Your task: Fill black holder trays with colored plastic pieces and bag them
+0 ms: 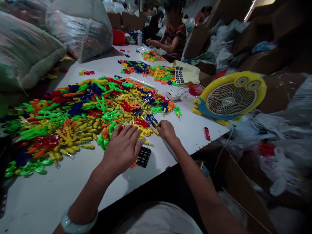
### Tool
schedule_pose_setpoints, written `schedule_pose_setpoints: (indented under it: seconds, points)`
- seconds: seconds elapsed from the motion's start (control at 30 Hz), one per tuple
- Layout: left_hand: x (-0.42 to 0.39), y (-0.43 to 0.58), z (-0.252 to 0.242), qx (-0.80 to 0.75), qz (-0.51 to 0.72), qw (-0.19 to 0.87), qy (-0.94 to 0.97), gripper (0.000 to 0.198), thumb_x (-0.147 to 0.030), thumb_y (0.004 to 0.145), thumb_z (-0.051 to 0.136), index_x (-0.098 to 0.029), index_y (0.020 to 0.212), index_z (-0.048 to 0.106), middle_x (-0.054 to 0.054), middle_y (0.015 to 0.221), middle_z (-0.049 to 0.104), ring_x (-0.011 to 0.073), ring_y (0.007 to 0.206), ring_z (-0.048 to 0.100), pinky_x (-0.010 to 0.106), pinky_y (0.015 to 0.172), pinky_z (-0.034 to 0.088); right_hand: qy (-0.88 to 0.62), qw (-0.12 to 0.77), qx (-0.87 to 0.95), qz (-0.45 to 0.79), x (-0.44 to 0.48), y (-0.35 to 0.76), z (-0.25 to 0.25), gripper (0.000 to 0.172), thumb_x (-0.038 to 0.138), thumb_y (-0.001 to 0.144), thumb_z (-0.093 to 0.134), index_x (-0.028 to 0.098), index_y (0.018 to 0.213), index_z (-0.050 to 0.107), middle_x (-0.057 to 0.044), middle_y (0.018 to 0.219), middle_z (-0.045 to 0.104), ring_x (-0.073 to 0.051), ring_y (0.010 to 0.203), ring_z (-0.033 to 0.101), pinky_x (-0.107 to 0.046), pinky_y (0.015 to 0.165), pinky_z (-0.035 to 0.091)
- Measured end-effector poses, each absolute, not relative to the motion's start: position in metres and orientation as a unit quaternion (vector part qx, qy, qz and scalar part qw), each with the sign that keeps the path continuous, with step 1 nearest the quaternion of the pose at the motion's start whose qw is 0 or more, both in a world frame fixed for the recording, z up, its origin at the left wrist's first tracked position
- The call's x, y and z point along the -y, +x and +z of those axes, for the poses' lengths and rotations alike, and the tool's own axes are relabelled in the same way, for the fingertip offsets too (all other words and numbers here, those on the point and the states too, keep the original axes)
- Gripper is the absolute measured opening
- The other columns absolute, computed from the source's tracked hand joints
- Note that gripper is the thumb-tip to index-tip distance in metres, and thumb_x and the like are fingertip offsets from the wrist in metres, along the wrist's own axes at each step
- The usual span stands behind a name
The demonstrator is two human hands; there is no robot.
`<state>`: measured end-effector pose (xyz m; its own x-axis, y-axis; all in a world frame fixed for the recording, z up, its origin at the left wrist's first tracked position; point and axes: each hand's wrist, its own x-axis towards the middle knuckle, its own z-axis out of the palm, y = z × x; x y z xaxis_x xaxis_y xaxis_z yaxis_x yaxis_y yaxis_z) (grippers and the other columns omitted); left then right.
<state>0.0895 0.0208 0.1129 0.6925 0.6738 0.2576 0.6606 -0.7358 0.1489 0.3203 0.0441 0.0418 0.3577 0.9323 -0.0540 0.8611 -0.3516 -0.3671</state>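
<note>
My left hand (125, 144) lies palm down with its fingers stretched out over the near edge of a big heap of small plastic pieces (83, 97) in green, red, yellow, blue and orange. To its right, my right hand (167, 131) is closed at the heap's edge. A yellow tube (155, 123) shows right at its fingertips; whether the fingers grip it is unclear. Many yellow tubes (85, 135), some with clear ends, lie among the figure-like pieces. Partly under my left hand is a black sheet with rows of round shapes (144, 156).
On the white table (73, 182) a yellow-and-blue fan (229, 100) stands at right, near a red lighter-like object (207, 133) and a white power strip (173, 95). Stuffed bags (80, 32) sit back left. Across the table, a person (174, 35) sits by smaller heaps (163, 73).
</note>
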Motion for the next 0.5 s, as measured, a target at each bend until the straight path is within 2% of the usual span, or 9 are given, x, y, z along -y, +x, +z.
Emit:
schedule_pose_setpoints:
  seconds: [0.07, 0.17, 0.27, 0.37, 0.5]
  points:
    - [-0.021, 0.088, 0.113, -0.360, 0.149, 0.024, 0.921, 0.045, -0.042, 0.098, 0.034, -0.018, 0.127, 0.058, 0.009, 0.133, 0.061, 0.0284, 0.131, 0.048, 0.055, 0.115, 0.026, -0.795, 0.208, 0.533, 0.200, -0.032, 0.318, 0.044, 0.014, 0.020, 0.085, 0.053, 0.013, 0.094, 0.063, -0.012, 0.088, 0.074, -0.020, 0.083, 0.071, -0.028, 0.074, 0.052]
    - [-0.020, 0.089, 0.114, -0.360, 0.147, 0.032, 0.921, 0.044, -0.041, 0.098, 0.035, -0.019, 0.127, 0.059, 0.009, 0.132, 0.062, 0.0285, 0.130, 0.048, 0.054, 0.115, 0.026, -0.697, 0.364, 0.459, 0.413, -0.004, 0.301, 0.045, 0.017, 0.020, 0.082, 0.055, 0.015, 0.098, 0.057, -0.004, 0.069, 0.072, -0.017, 0.061, 0.070, -0.027, 0.061, 0.055]
    - [-0.020, 0.090, 0.116, -0.362, 0.154, 0.041, 0.919, 0.043, -0.040, 0.098, 0.034, -0.021, 0.126, 0.060, 0.008, 0.130, 0.063, 0.0275, 0.130, 0.049, 0.053, 0.114, 0.026, -0.596, 0.421, 0.419, 0.540, 0.025, 0.271, 0.040, 0.018, 0.023, 0.076, 0.062, 0.019, 0.092, 0.056, 0.001, 0.064, 0.069, -0.017, 0.055, 0.067, -0.028, 0.058, 0.056]
    - [-0.020, 0.090, 0.118, -0.360, 0.156, 0.047, 0.919, 0.044, -0.040, 0.098, 0.032, -0.019, 0.125, 0.060, 0.008, 0.129, 0.064, 0.0270, 0.129, 0.049, 0.053, 0.115, 0.025, -0.578, 0.412, 0.437, 0.553, 0.046, 0.244, 0.028, 0.020, 0.024, 0.072, 0.064, 0.022, 0.088, 0.053, 0.005, 0.059, 0.064, -0.014, 0.049, 0.060, -0.024, 0.049, 0.050]
    - [-0.020, 0.090, 0.120, -0.360, 0.144, 0.052, 0.920, 0.046, -0.042, 0.099, 0.030, -0.018, 0.126, 0.059, 0.007, 0.130, 0.063, 0.0263, 0.130, 0.048, 0.051, 0.115, 0.024, -0.613, 0.431, 0.469, 0.467, 0.051, 0.236, 0.016, 0.019, 0.024, 0.072, 0.063, 0.022, 0.087, 0.052, 0.005, 0.063, 0.060, -0.011, 0.052, 0.053, -0.021, 0.048, 0.042]
